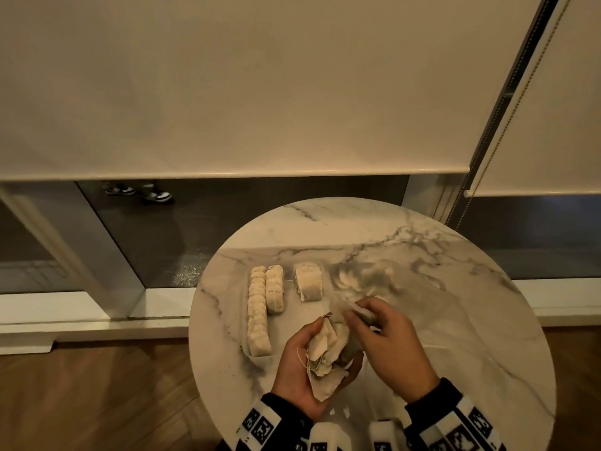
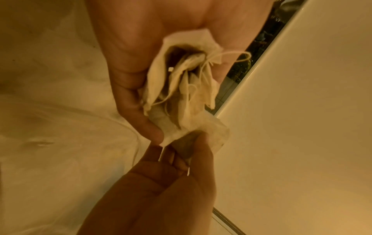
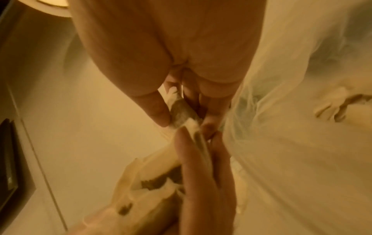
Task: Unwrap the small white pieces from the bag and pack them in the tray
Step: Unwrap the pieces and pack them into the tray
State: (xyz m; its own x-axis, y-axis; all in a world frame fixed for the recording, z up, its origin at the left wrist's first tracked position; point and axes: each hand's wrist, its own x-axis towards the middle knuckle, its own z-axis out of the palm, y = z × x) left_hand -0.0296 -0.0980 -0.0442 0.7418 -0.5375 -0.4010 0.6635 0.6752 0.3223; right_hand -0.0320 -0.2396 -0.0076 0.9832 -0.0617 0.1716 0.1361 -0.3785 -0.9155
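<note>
**Teasing one piece free of the bundle**

Nearest the person, the left hand (image 1: pixel 304 362) cups a crumpled bundle of small white paper pieces with trailing strings (image 1: pixel 325 351), fingers curled round it from below. The right hand (image 1: pixel 387 343) meets it from the other side, its fingers (image 3: pixel 159 111) clamped on the corner of a single piece (image 3: pixel 181 113) at the bundle's edge. From the right wrist view the pinch looks to be thumb against forefinger, though blur makes that uncertain.

The step in hand is probably separating one piece from the rest. It should go best with a slow pull away from the left palm while the left grip stays firm but light, so the thin paper does not tear and the tangled strings (image 2: pixel 203 63) do not drag neighbours out with it.

Further out on the round marble-patterned bench (image 1: pixel 455 288) lies a crinkled clear plastic bag (image 1: pixel 361 278). Left of it, a clear shallow tray (image 1: pixel 292 307) already holds two rows of packed pieces (image 1: pixel 265 304) and a short third stack (image 1: pixel 309 281), with room beside that stack for the next one.
</note>
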